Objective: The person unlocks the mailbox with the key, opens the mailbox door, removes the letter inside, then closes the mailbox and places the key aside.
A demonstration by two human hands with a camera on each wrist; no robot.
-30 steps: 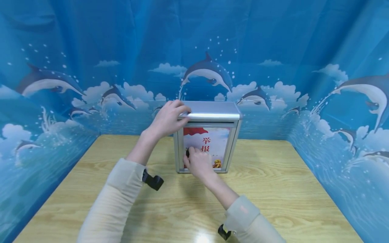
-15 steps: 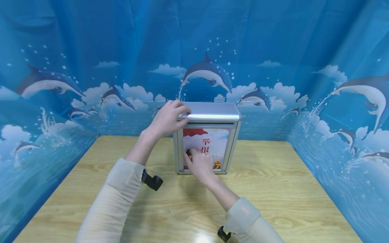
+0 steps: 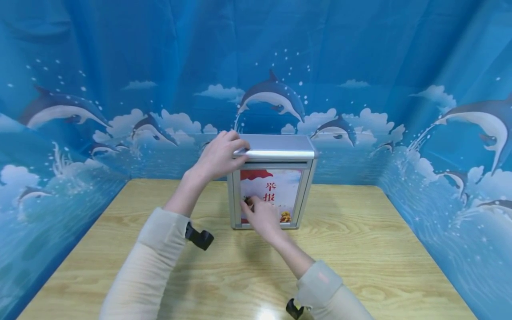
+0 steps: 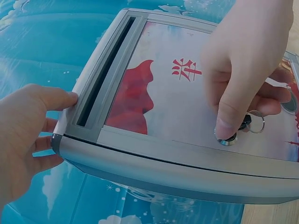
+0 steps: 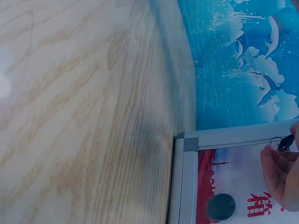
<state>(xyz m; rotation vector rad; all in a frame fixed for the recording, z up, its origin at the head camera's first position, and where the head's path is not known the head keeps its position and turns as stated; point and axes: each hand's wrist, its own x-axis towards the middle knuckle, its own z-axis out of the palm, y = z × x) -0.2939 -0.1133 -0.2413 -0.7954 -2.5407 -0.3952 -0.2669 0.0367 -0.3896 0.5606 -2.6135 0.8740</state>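
A silver metal box [image 3: 280, 143] with a slot and a red-and-white printed front stands upright on the table. My left hand [image 3: 222, 155] holds its upper left corner, thumb on the front edge by the slot [image 4: 106, 72] and fingers around the side. Low on the left of the front, my right hand [image 3: 265, 218] pinches a black-headed key [image 4: 245, 122] at a round lock [image 4: 227, 140]. A metal ring [image 4: 257, 122] hangs from the key. The thumb and fingers hide part of the key and lock, so how deep the key sits cannot be seen.
The box stands toward the back of a wood-grain table [image 3: 344, 249]. Blue curtains [image 3: 160, 53] printed with dolphins enclose the back and both sides. On the lower front panel is a dark round spot [image 5: 221, 206]. Black wrist straps [image 3: 200, 238] hang from both sleeves.
The right hand has twisted slightly, and the black key head, which stood upright before, now looks tilted. The left hand keeps its hold on the box, which stays in place.
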